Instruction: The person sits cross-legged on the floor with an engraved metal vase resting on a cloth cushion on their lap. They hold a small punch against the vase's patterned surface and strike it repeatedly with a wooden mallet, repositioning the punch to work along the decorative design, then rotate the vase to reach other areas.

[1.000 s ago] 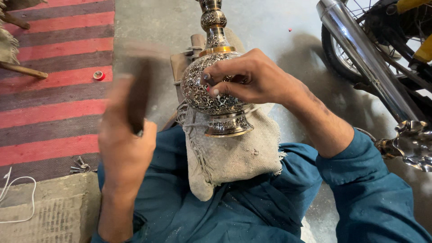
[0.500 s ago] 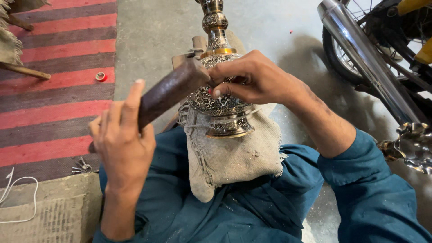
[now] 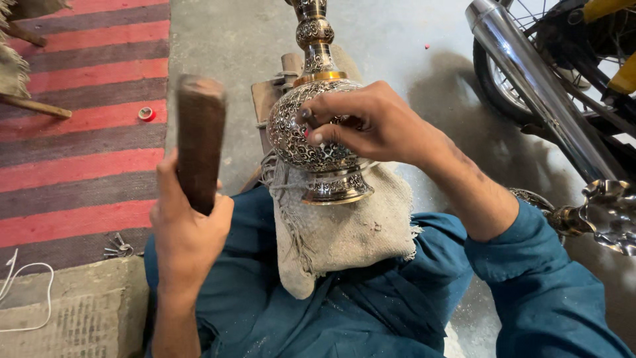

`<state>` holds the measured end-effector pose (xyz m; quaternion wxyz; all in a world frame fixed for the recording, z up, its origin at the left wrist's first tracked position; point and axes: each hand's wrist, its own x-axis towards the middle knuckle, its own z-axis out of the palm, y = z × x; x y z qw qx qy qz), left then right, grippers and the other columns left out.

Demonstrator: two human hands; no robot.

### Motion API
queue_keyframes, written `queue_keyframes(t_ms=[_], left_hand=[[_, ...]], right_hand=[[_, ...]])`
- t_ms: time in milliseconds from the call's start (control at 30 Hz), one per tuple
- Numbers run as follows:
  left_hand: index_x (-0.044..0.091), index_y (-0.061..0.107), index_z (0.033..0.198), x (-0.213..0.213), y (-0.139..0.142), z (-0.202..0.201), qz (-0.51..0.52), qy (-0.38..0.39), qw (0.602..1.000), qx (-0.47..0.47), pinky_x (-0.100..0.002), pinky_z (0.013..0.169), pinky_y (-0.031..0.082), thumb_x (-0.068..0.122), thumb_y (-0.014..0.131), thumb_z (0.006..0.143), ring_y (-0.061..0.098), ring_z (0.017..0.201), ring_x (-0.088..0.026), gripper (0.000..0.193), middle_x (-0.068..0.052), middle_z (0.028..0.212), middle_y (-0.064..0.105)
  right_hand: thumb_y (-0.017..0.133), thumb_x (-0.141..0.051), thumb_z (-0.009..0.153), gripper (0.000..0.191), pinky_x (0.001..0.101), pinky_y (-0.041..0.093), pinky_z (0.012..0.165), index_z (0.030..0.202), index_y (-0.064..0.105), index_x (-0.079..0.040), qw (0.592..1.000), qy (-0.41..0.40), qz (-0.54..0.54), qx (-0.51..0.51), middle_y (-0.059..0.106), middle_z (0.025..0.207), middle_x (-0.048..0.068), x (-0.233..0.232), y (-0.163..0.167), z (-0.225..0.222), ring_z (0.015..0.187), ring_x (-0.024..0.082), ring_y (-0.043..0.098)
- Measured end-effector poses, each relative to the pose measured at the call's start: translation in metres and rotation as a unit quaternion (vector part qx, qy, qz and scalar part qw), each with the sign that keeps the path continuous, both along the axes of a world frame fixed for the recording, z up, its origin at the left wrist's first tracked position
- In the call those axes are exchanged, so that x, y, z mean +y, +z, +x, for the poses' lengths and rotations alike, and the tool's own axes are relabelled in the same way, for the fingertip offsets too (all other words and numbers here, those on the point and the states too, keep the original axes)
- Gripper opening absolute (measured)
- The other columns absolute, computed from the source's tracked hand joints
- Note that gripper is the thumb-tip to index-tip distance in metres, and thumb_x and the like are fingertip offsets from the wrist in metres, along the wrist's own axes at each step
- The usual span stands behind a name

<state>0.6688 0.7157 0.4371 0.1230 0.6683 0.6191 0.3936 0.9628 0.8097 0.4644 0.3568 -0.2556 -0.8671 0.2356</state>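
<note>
Right now the left hand (image 3: 189,232) is fist-closed around the lower end of a wooden mallet (image 3: 200,142), head raised upright, well clear of the work. Right hand (image 3: 371,126) is pinched shut on a small chasing punch (image 3: 306,114), only the dark tip showing between thumb and fingers, pressed against the engraved metal vase (image 3: 315,136).

Vase lies tilted on a burlap cloth (image 3: 344,232) over the person's lap, neck pointing away toward a wooden block (image 3: 265,99), base rim toward the body. Right palm rests on the bulb, steadying it.

Handling guess: vase looks stiff, fairly heavy, rounded and slick, so it would roll; cloth gives grip. Best hold is over the bulb or at the narrow neck. Fine engraving probably dents easily.

Mallet sits left of the vase, apart from the punch. Striped red rug (image 3: 79,132) to the left, motorcycle exhaust pipe (image 3: 530,79) to the right.
</note>
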Motion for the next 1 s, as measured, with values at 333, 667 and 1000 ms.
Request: queue_keyframes(t_ms=[333,667,1000], left_hand=[[0.018,0.045,0.150,0.001,0.020,0.003,0.109,-0.039,0.964,0.240,-0.050,0.088,0.053,-0.006,0.073,0.075,0.069,0.099,-0.038,0.083,-0.015,0.106,0.066],[0.022,0.041,0.155,0.003,0.023,0.006,0.107,-0.059,0.988,0.097,-0.051,0.100,0.054,0.001,0.065,0.090,0.065,0.119,-0.040,0.073,-0.018,0.129,0.061],[0.013,0.042,0.152,-0.003,0.011,0.002,0.000,-0.034,0.999,-0.014,-0.043,0.072,0.054,0.005,0.067,0.090,0.072,0.083,-0.032,0.067,-0.018,0.097,0.066]], right_hand=[[0.077,-0.012,0.097,0.025,0.0342,0.060,0.072,0.121,0.073,-0.007,0.999,0.014,0.005,-0.030,0.078,0.094,0.008,-0.001,0.003,0.000,0.081,0.020,0.077],[0.074,-0.014,0.100,0.028,0.0330,0.061,0.075,0.126,0.069,-0.006,0.999,0.026,0.028,-0.011,0.077,0.100,0.009,0.002,0.001,-0.001,0.088,0.019,0.077],[0.080,-0.014,0.095,0.034,0.0289,0.058,0.064,0.125,0.070,-0.004,0.995,-0.087,-0.045,0.035,0.075,0.089,0.007,-0.008,-0.008,-0.004,0.076,0.012,0.071]])
